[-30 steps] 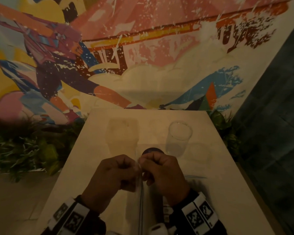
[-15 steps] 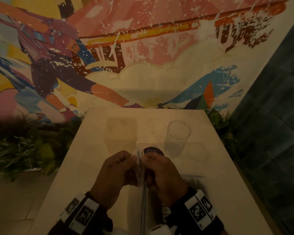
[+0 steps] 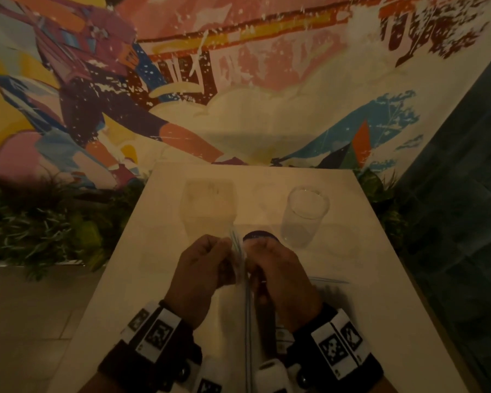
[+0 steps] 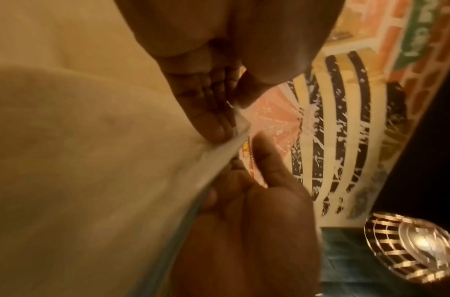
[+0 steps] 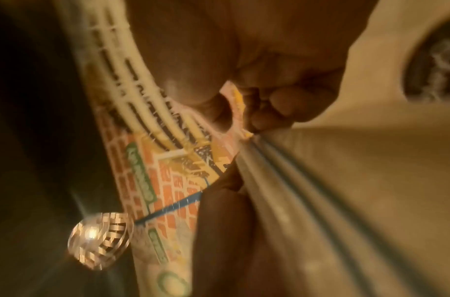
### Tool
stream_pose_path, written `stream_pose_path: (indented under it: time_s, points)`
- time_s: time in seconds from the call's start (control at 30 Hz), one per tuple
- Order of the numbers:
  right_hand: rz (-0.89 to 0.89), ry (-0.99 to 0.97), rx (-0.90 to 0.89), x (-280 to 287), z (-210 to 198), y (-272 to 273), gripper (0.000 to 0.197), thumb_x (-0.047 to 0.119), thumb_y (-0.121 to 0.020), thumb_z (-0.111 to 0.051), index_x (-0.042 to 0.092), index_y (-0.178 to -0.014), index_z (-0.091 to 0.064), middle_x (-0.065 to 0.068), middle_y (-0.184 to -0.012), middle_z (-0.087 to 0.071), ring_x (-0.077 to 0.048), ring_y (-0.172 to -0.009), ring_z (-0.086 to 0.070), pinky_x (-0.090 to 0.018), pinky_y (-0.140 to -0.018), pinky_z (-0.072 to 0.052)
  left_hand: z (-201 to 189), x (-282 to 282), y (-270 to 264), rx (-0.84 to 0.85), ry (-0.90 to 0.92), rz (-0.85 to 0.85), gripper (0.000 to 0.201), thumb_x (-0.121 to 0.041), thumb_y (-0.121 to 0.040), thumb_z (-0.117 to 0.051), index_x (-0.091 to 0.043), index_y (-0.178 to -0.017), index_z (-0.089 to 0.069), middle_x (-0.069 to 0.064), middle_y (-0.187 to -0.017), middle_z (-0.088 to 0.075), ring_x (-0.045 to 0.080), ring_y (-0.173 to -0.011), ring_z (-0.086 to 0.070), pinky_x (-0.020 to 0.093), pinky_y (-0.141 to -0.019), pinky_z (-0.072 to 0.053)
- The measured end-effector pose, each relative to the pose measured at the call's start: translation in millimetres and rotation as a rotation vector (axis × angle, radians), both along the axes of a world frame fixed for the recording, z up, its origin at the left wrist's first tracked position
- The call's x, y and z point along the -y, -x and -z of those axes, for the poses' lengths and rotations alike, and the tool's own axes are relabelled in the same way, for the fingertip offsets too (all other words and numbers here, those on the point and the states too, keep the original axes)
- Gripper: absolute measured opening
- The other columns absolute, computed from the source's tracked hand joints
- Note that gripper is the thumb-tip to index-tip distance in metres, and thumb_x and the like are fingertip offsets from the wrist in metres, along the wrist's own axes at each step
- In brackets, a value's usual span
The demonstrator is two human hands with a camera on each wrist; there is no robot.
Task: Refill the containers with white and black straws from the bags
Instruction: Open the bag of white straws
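A clear zip bag (image 3: 247, 313) stands on edge between my hands above the pale table (image 3: 159, 251). My left hand (image 3: 226, 258) pinches one side of its zip strip (image 3: 236, 242) and my right hand (image 3: 253, 259) pinches the other. In the left wrist view my left fingers (image 4: 208, 120) clamp the bag's top edge (image 4: 228, 148). The right wrist view shows my right fingers (image 5: 267, 112) on the ridged strip (image 5: 274, 180). What is in the bag cannot be made out. An empty clear glass (image 3: 306, 214) stands beyond my right hand, and a fainter glass (image 3: 207, 202) stands to the left.
A dark-rimmed round container (image 3: 260, 236) sits just behind my knuckles. A second flat clear bag (image 3: 328, 280) lies on the table to the right. Plants (image 3: 40, 231) line the table's left side, and a painted wall (image 3: 238, 80) rises behind it.
My hands have edged forward on the table, still pinching the bag. Its zip strip now sticks up between my fingers where the fingertips were pressed together before.
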State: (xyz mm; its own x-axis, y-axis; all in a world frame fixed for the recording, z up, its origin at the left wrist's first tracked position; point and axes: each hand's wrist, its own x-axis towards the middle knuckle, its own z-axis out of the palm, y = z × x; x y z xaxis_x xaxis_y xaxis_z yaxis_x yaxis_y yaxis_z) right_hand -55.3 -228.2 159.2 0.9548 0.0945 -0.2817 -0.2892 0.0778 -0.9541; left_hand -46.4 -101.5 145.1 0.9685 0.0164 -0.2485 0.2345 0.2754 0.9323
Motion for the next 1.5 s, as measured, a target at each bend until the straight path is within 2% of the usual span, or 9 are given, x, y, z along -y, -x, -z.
stream_pose_path:
  time_s: [0.17, 0.33, 0.43, 0.63, 0.87, 1.03, 1.17, 1.27, 1.5]
  points:
    - [-0.047, 0.286, 0.185, 10, 7, 4, 0.02, 0.013, -0.088, -0.065, 0.014, -0.069, -0.06, 0.008, -0.043, -0.055, -0.004, -0.036, -0.048, -0.017, -0.039, -0.036, -12, -4, -3, 0.071, -0.079, -0.019, 0.008, -0.009, -0.091, -0.057, -0.003, -0.09, -0.053, 0.012, -0.069, -0.061, 0.019, -0.053, -0.064, 0.027, -0.051, -0.055]
    - [0.005, 0.13, 0.135, 10, 8, 4, 0.015, 0.005, -0.091, -0.057, -0.006, -0.086, -0.065, -0.004, -0.053, -0.061, -0.014, -0.041, -0.052, -0.023, -0.044, -0.043, -13, -3, 4, -0.031, -0.312, 0.315, 0.047, -0.037, -0.074, -0.067, 0.007, -0.088, -0.06, 0.026, -0.077, -0.067, 0.029, -0.059, -0.065, 0.033, -0.057, -0.056]
    - [0.011, 0.065, 0.077, 12, 13, 4, 0.016, 0.008, -0.091, -0.058, -0.006, -0.089, -0.065, -0.016, -0.068, -0.065, -0.028, -0.059, -0.058, -0.038, -0.06, -0.049, -13, -4, 7, -0.029, -0.216, 0.339, 0.026, -0.023, -0.089, -0.056, 0.0, -0.079, -0.061, 0.021, -0.073, -0.066, 0.024, -0.055, -0.062, 0.03, -0.053, -0.054]
    - [0.046, -0.085, -0.076, 21, 19, 3, 0.026, 0.01, -0.098, -0.044, 0.008, -0.073, -0.051, -0.006, -0.064, -0.05, -0.012, -0.046, -0.048, -0.023, -0.043, -0.04, -2, -14, 4, -0.068, 0.019, 0.122, 0.043, -0.009, -0.093, -0.047, -0.014, -0.052, -0.058, 0.01, -0.064, -0.061, 0.028, -0.06, -0.062, 0.034, -0.054, -0.055]
    - [-0.162, 0.154, -0.067, 18, 7, 16, 0.029, 0.038, -0.089, -0.061, 0.009, -0.089, -0.063, -0.005, -0.069, -0.062, -0.015, -0.051, -0.055, -0.027, -0.048, -0.045, -3, -14, 12, -0.073, -0.09, 0.034, 0.022, -0.024, -0.095, -0.051, -0.004, -0.084, -0.052, 0.011, -0.073, -0.064, 0.024, -0.057, -0.061, 0.031, -0.049, -0.053]
    - [-0.167, 0.23, 0.054, 12, 14, 17, 0.014, 0.013, -0.092, -0.058, 0.006, -0.081, -0.064, -0.004, -0.064, -0.064, -0.014, -0.048, -0.056, -0.033, -0.054, -0.048, -10, -9, 21, -0.076, -0.417, 0.312, 0.048, -0.043, -0.072, -0.067, 0.001, -0.088, -0.057, 0.02, -0.07, -0.066, 0.031, -0.059, -0.064, 0.036, -0.056, -0.056]
    - [-0.174, 0.2, 0.043, 16, 18, 18, 0.01, 0.014, -0.092, -0.059, 0.009, -0.085, -0.065, -0.019, -0.077, -0.066, -0.029, -0.065, -0.06, -0.045, -0.065, -0.054, -12, -15, 24, -0.067, -0.316, 0.292, 0.026, -0.014, -0.092, -0.055, -0.003, -0.068, -0.056, 0.012, -0.059, -0.06, 0.021, -0.05, -0.061, 0.03, -0.05, -0.053]
    - [0.004, 0.122, -0.04, 37, 21, 17, 0.015, 0.008, -0.092, -0.057, 0.007, -0.08, -0.066, -0.008, -0.069, -0.065, -0.02, -0.061, -0.059, -0.029, -0.054, -0.052, -10, -41, 16, -0.054, -0.183, 0.072, 0.042, -0.002, -0.092, -0.048, -0.013, -0.052, -0.057, 0.009, -0.055, -0.059, 0.023, -0.051, -0.061, 0.029, -0.044, -0.051]
    - [-0.116, 0.259, 0.162, 27, 26, 26, 0.009, 0.011, -0.087, -0.065, 0.013, -0.078, -0.066, -0.013, -0.077, -0.069, -0.026, -0.069, -0.065, -0.043, -0.069, -0.058, -17, -19, 22, -0.109, -0.422, 0.447, 0.046, -0.047, -0.08, -0.057, -0.001, -0.077, -0.064, 0.02, -0.07, -0.068, 0.028, -0.059, -0.065, 0.032, -0.054, -0.054]
